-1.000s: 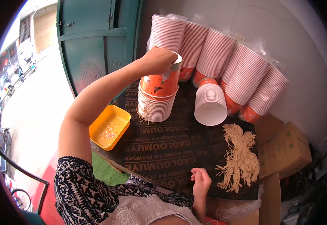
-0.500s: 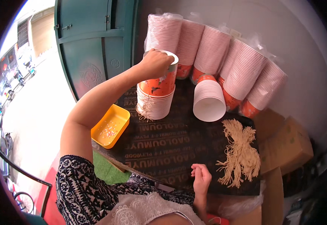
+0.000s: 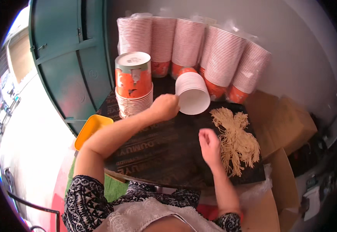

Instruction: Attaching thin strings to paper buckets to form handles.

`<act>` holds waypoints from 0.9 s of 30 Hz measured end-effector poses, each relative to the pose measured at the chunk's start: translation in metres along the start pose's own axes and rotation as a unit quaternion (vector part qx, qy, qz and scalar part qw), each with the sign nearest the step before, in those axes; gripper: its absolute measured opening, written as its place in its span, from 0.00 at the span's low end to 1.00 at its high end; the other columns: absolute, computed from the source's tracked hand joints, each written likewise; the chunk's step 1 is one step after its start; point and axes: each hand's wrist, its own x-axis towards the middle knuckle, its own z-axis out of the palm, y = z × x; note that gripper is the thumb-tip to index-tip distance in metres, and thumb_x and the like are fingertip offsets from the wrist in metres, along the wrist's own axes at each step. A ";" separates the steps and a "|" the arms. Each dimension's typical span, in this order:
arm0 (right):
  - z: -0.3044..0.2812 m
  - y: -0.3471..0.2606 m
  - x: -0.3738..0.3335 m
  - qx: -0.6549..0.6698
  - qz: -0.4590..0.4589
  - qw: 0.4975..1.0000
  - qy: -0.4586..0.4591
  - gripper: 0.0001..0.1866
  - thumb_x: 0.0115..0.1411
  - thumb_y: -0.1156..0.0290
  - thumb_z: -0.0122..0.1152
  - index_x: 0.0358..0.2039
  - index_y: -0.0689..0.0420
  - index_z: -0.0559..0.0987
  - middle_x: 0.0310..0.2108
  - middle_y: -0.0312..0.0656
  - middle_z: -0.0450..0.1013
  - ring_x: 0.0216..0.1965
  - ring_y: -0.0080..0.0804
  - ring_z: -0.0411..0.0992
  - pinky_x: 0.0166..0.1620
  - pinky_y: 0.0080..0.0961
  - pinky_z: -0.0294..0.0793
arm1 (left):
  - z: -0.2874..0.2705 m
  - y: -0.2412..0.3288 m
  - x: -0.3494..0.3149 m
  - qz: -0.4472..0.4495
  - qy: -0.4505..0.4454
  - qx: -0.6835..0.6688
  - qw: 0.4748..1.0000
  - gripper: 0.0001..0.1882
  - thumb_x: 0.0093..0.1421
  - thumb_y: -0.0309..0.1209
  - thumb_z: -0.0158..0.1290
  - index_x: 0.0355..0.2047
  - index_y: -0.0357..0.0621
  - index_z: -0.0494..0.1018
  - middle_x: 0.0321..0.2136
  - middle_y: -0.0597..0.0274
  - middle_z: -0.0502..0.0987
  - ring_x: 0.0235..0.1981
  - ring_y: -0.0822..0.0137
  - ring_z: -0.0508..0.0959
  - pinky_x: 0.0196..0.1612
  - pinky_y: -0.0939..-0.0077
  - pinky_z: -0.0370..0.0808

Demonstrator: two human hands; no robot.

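Note:
My left hand (image 3: pixel 166 107) is closed at the left rim of the paper cups (image 3: pixel 193 101), a nested stack lying on its side with the white mouth toward me. Its fingertips appear to pinch the front cup's rim. To the left stands an upside-down stack of paper cups (image 3: pixel 134 86), orange with a dark band, with thin cord hanging at its lower rims. My right hand (image 3: pixel 210 147) is held above the table beside a bundle of beige cords (image 3: pixel 238 141). Its fingers are curled together, and I cannot make out whether anything is in them.
Tall plastic-wrapped stacks of cups (image 3: pixel 187 42) line the wall behind the dark plywood table (image 3: pixel 164 162). A yellow tray (image 3: pixel 93 129) sits at the left edge, partly behind my left arm. Cardboard boxes (image 3: pixel 292 120) stand to the right, and a green metal door (image 3: pixel 66 69) at the left.
My left hand has left the top of the upright stack and come right and nearer, to the lying cups. My right hand has risen over the table beside the cords. The view has shifted.

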 end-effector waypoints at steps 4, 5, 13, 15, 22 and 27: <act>0.007 0.057 0.071 -0.080 -0.014 0.996 0.031 0.10 0.57 0.79 0.60 0.39 0.63 0.72 0.34 0.47 0.71 0.34 0.40 0.72 0.39 0.34 0.72 | 0.066 -0.003 0.018 -0.149 0.025 -0.077 0.986 0.17 0.51 0.34 0.58 0.34 0.33 0.70 0.32 0.36 0.77 0.36 0.42 0.80 0.38 0.50 0.78; 0.011 0.071 0.087 -0.102 -0.015 0.993 0.050 0.11 0.56 0.79 0.61 0.39 0.63 0.72 0.36 0.49 0.71 0.36 0.42 0.72 0.41 0.36 0.72 | 0.079 -0.006 0.024 -0.209 0.080 -0.113 0.968 0.19 0.50 0.35 0.60 0.35 0.32 0.69 0.32 0.35 0.77 0.36 0.42 0.80 0.38 0.50 0.78; 0.028 0.130 0.143 -0.179 -0.041 0.971 0.152 0.16 0.53 0.74 0.66 0.39 0.61 0.69 0.38 0.50 0.68 0.43 0.52 0.68 0.45 0.43 0.68 | 0.140 -0.014 0.042 -0.261 0.252 -0.224 0.905 0.13 0.54 0.32 0.60 0.29 0.38 0.68 0.28 0.44 0.75 0.33 0.41 0.77 0.35 0.51 0.73; 0.031 0.137 0.148 -0.168 -0.049 0.972 0.155 0.14 0.54 0.73 0.66 0.36 0.61 0.69 0.36 0.50 0.69 0.41 0.52 0.68 0.44 0.42 0.69 | 0.145 -0.015 0.042 -0.273 0.269 -0.226 0.895 0.12 0.55 0.32 0.60 0.30 0.37 0.70 0.27 0.46 0.76 0.32 0.45 0.78 0.36 0.56 0.73; 0.033 0.139 0.151 -0.191 -0.073 0.966 0.161 0.09 0.54 0.78 0.60 0.29 0.62 0.68 0.28 0.52 0.68 0.34 0.55 0.69 0.38 0.44 0.68 | 0.152 -0.021 0.044 -0.268 0.311 -0.203 0.889 0.07 0.55 0.30 0.55 0.29 0.39 0.72 0.27 0.44 0.77 0.32 0.43 0.78 0.35 0.51 0.73; 0.028 0.126 0.143 -0.210 -0.105 0.964 0.126 0.06 0.55 0.78 0.56 0.28 0.61 0.67 0.25 0.54 0.69 0.30 0.58 0.71 0.33 0.46 0.70 | 0.137 -0.016 0.036 -0.282 0.269 -0.187 0.902 0.06 0.53 0.28 0.55 0.29 0.39 0.71 0.24 0.44 0.77 0.30 0.42 0.79 0.34 0.49 0.74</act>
